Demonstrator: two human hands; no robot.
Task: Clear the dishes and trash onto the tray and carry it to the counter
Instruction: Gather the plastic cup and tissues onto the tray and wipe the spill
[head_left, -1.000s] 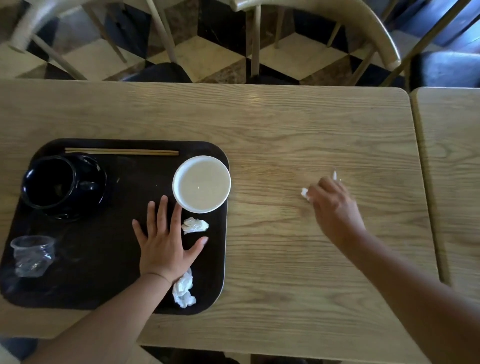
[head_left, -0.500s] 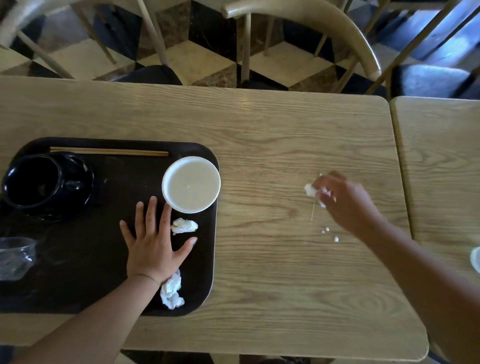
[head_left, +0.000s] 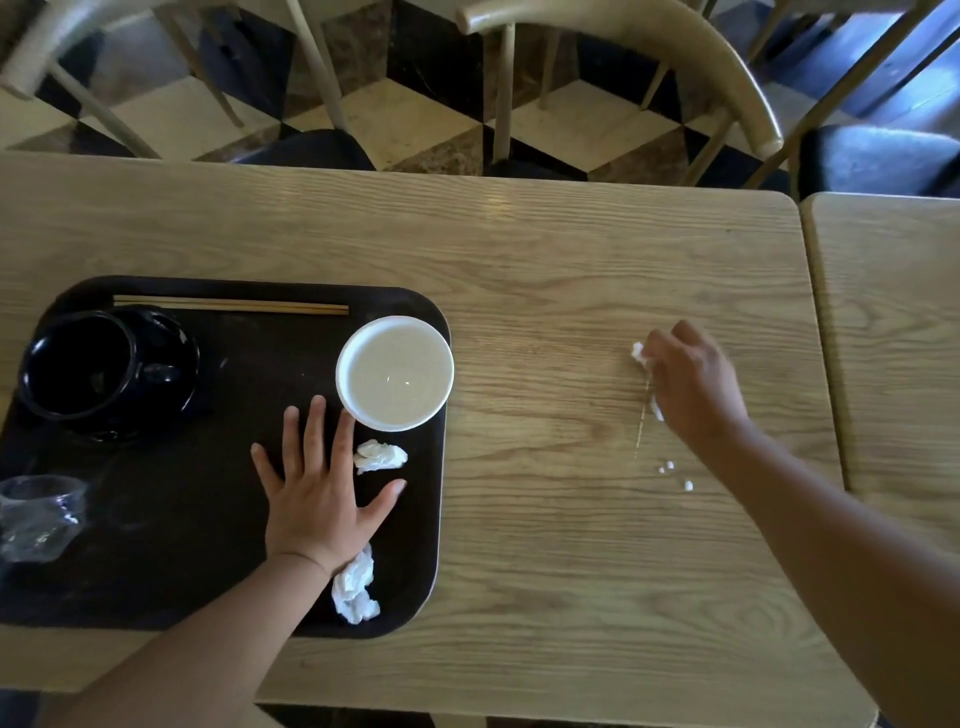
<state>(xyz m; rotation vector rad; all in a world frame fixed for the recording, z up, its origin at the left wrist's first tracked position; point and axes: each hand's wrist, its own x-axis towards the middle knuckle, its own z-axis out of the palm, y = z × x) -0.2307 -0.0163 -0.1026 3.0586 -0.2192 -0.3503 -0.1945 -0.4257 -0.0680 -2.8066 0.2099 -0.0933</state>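
A dark tray (head_left: 156, 582) lies on the left of the wooden table (head_left: 545, 260). On it are a black pot (head_left: 104, 371), wooden chopsticks (head_left: 231, 305), a white bowl (head_left: 395, 373), a crumpled clear plastic cup (head_left: 36, 514) and two crumpled tissues (head_left: 379, 456) (head_left: 356, 590). My left hand (head_left: 317, 493) rests flat on the tray with fingers spread. My right hand (head_left: 691, 384) is over the table's right part, fingers closed on a white tissue scrap (head_left: 638, 353). A thin toothpick (head_left: 641, 431) and small white crumbs (head_left: 675, 473) lie just below that hand.
Curved wooden chairs (head_left: 675, 47) stand beyond the table's far edge over a checkered floor. A second table (head_left: 893, 312) adjoins on the right, with a dark seat (head_left: 878, 161) behind it.
My right hand has gathered the white scrap and shifted slightly right and toward me; crumbs and a toothpick now show on the table. My left hand stays on the tray.
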